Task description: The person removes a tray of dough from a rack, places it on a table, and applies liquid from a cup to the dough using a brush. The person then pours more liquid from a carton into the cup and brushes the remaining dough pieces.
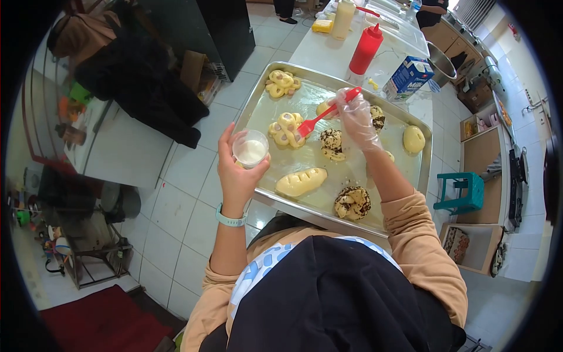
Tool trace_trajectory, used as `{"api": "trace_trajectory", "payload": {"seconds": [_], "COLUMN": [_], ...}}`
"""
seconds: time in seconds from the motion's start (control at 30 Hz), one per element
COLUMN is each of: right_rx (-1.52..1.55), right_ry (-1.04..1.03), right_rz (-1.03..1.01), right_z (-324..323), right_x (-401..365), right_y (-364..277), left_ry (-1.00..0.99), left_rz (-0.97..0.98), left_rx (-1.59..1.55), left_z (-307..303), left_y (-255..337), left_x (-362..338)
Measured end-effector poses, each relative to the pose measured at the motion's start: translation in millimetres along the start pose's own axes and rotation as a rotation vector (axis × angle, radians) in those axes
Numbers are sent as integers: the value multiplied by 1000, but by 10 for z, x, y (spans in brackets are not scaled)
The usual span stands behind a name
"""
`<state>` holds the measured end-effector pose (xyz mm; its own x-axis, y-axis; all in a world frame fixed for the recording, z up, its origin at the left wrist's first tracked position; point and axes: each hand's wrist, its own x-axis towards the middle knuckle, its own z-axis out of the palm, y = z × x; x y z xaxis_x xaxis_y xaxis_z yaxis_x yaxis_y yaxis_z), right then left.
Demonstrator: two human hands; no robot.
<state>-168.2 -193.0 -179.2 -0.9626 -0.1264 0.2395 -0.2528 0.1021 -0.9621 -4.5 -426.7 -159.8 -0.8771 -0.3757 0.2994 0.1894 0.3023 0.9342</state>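
My left hand [237, 173] is closed around a small clear cup [251, 149] of whitish liquid, held at the left edge of a metal baking tray [267, 176]. Over the tray, my right hand [355, 120], in a clear plastic glove, grips a red pastry brush [316, 120]. Its bristle end is at a flower-shaped dough piece [285, 129] with round slices on it. Around it lie another shaped dough piece [282, 84], a slashed oval loaf [301, 182], a dark-flecked bun [332, 144], a dark-flecked twist [352, 203] and a plain bun [414, 139]. My right hand partly hides other pieces.
Beyond the tray stand a red squeeze bottle [366, 50], a milk carton [409, 78], a pale bottle [343, 20] and a metal bowl [441, 61]. A teal stool [460, 193] is on the right. A person in dark clothes [129, 76] is at the left.
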Motion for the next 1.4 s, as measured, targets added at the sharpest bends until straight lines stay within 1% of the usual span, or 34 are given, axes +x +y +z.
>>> {"api": "trace_trajectory", "payload": {"seconds": [0.07,0.13,0.2,0.27,0.3,0.33,0.4,0.43,0.47,0.53,0.6,0.67,0.7,0.73,0.8,0.83,0.87,0.93,0.97,1.0,1.07,1.1,1.13,1.2,1.23,1.3,1.37,1.4], "right_rx": [26,118,62,-80,-104,-101,87,79,79,96,105,58,21,21,232,175,172,93,31,31,87,152,153,262,267,280,111,109], "right_ry": [21,80,59,-48,37,34,106,75,79,0,8,95,121,120,170,133,138,30,39,39,133,114,106,71,55,-80,-179,-192], "right_rz": [-11,-12,-20,63,75,69,-2,46,46,137,111,118,61,59,82,159,160,138,170,171,-44,-70,-66,-170,-164,-115,-110,-114], "right_z": [-45,-58,-61,-55,-14,-11,13,20,73,175,188,108,80,80,70,77,59,54,-7,-43,-105,-116,-106,-10,63,222,410,499], "right_x": [113,186,206,248,276,341,443,474,488,518,512,613,631,634,560,503,458,381,368,363,355,298,214,-3,-117,-367,-587,-658], "right_y": [11,16,38,57,9,47,91,67,59,56,98,258,258,272,245,131,141,157,142,109,49,-137,-352,-772,-955,-1235,-1342,-1317], "left_ry": [23,46,55,58,57,62,68,66,59,47,25,25,21,23,5,1,-7,-19,-29,-38,-44,-50,-44,-59,-44,-67,-66,-73], "left_rz": [-7,-16,-8,-25,-44,-38,-39,-38,-46,-51,-37,-35,-39,-37,-84,-85,-81,-76,-55,-34,-11,12,6,0,-8,-5,10,30], "left_rx": [-1,-4,39,14,-12,-12,-70,-69,-84,-101,-86,-105,-126,-127,-105,-108,-125,-141,-139,-138,-115,-92,-89,-106,-99,-82,-64,-50], "left_z": [-47,-66,-80,-97,-119,-127,-143,-140,-134,-118,-111,-118,-123,-130,-127,-107,-84,-55,-45,-46,-39,-41,-32,-4,4,28,25,23], "left_y": [6,21,47,90,97,96,80,86,94,103,115,106,103,105,106,101,90,75,72,60,16,-3,-13,-20,-17,15,65,91], "left_x": [-41,-86,-120,-149,-155,-160,-179,-181,-179,-173,-170,-175,-182,-181,-179,-178,-172,-174,-182,-182,-191,-200,-208,-223,-225,-223,-207,-203]}}
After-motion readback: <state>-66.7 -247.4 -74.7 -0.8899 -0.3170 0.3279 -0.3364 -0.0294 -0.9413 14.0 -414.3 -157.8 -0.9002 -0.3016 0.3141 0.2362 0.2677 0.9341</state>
